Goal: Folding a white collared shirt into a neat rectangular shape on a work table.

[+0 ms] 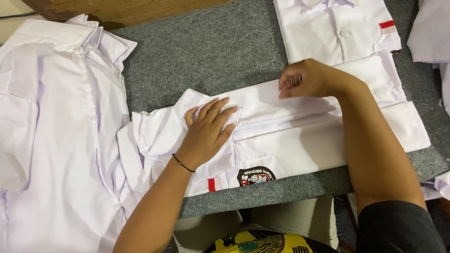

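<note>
A white shirt [300, 140] lies folded lengthwise across the grey felt table [197, 51], with a dark round badge [255, 176] and a small red-and-white patch [214, 184] on its near edge. My left hand [208, 131] presses flat on the shirt's left part, near the collar end, fingers spread. My right hand [307, 78] pinches the far folded edge of the same shirt between thumb and fingers. A thin black band circles my left wrist.
A pile of unfolded white shirts [56, 126] covers the table's left side. A neatly folded white shirt [337, 28] with a red-and-white patch lies at the back. More white cloth [433, 33] sits at the right edge. Wooden board [117, 9] behind.
</note>
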